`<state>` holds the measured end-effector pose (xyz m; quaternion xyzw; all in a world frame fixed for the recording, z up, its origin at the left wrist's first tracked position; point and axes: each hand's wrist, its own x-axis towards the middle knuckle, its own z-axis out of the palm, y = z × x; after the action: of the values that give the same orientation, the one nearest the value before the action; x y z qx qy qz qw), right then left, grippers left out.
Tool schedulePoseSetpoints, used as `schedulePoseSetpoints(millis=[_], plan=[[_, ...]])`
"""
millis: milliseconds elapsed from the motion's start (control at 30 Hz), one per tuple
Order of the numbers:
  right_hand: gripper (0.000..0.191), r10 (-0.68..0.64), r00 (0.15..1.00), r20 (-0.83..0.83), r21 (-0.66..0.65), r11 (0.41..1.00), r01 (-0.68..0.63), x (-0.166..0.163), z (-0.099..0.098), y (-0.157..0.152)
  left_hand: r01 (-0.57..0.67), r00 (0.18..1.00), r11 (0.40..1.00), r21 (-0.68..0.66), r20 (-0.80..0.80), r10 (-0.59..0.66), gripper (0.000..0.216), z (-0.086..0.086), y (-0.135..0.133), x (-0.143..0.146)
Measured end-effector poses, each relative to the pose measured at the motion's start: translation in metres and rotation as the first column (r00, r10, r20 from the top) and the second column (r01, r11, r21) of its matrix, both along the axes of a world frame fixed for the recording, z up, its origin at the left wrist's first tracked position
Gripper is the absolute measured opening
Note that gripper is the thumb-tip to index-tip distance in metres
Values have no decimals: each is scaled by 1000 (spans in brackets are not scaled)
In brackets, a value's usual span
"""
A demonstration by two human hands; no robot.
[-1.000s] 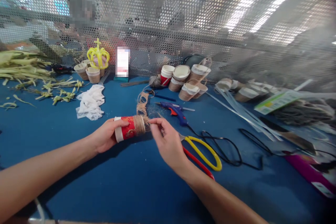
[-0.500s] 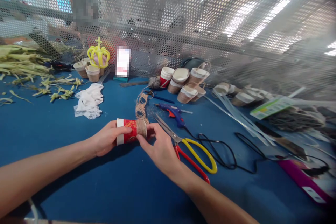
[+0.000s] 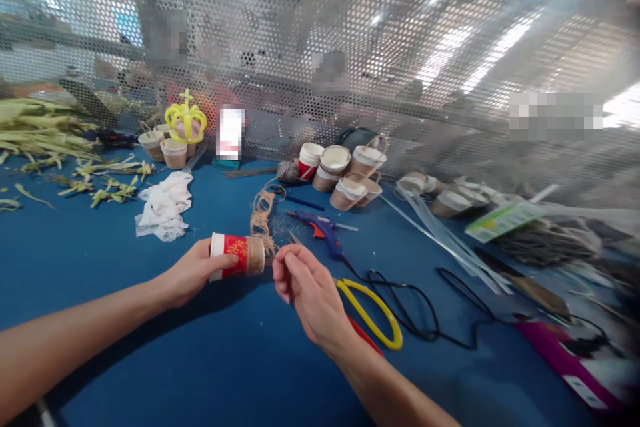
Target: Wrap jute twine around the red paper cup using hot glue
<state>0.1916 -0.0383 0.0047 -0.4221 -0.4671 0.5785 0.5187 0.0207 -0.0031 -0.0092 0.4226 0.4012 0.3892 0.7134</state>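
My left hand (image 3: 193, 271) grips a red and white paper cup (image 3: 235, 255) lying on its side in the air, its base end pointing right. Tan twine is wound in tight rows around that end. Loose loops of twine (image 3: 261, 213) trail on the table just behind the cup. To the right of the cup, my right hand (image 3: 310, 290) is closed, thumb and fingers pinched where the twine runs. Scissors (image 3: 373, 303) with yellow and red handles lie partly hidden under this hand. A blue glue gun (image 3: 325, 235) rests beyond them.
Twine-wrapped cups (image 3: 349, 192) stand at the back beside a twine ball (image 3: 287, 171). Clear glue sticks (image 3: 450, 233) and a black cord (image 3: 425, 330) lie right. A white cloth (image 3: 165, 207), plant strips (image 3: 40, 123) and a yellow crown (image 3: 186, 121) are left. Perforated metal screen (image 3: 280, 33) behind.
My right hand has pulled away from the cup's wound end, to the right, and its fingers have curled in. My left hand still holds the cup. The whole view has shifted slightly.
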Motion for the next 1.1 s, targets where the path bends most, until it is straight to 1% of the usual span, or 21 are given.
schedulePoseSetpoints(millis=[100, 167, 267, 400, 467, 533, 600, 700, 767, 833, 900, 967, 1033, 1100], plan=[[27, -91, 966, 241, 81, 994, 73, 2, -2, 2, 11, 1000, 1000, 4, 26, -11, 29, 1, -1, -1], [30, -119, 923, 365, 124, 989, 78, 3, -6, 5, 17, 1000, 999, 30, 26, -18, 28, 0, -1, -3], [29, -72, 912, 403, 85, 996, 41, 3, -11, 8, 45, 999, 994, 99, -21, -43, 24, -2, -4, -6], [27, -3, 913, 407, 29, 1000, -10, 2, -13, 8, 181, 980, 963, 200, -121, -159, 29, -1, -6, -9], [24, 13, 916, 402, 8, 1000, -17, 1, -12, 6, 228, 969, 949, 219, -145, -199, 30, 2, -6, -9], [21, 23, 912, 409, -1, 1000, -25, 0, -9, 5, 254, 963, 951, 175, -134, -232, 29, 6, -5, -9], [19, 22, 901, 433, 32, 999, -39, -1, -7, 4, 257, 965, 964, 75, -78, -251, 33, 10, -4, -9], [19, -15, 883, 470, 122, 991, -49, -2, -5, 3, 207, 978, 977, -54, 6, -207, 37, 14, -4, -8], [16, -53, 892, 449, 145, 989, -15, -1, -6, 4, 153, 988, 986, -70, 12, -152, 36, 16, -4, -7], [16, -86, 911, 403, 139, 990, 32, -1, -9, 6, 109, 994, 993, -52, -10, -110, 35, 17, -5, -7], [20, -84, 941, 327, 108, 993, 51, 0, -11, 9, 107, 993, 993, -40, -43, -109, 34, 17, -6, -7], [25, -30, 973, 230, 37, 999, 22, 1, -11, 10, 133, 987, 990, -39, -83, -136, 34, 16, -6, -7], [29, 49, 991, 122, -42, 998, -45, 2, -9, 12, 180, 975, 983, -34, -125, -183, 35, 15, -7, -7], [31, 94, 994, 59, -72, 993, -89, 3, -5, 13, 236, 960, 971, -23, -151, -237, 36, 12, -8, -7]])
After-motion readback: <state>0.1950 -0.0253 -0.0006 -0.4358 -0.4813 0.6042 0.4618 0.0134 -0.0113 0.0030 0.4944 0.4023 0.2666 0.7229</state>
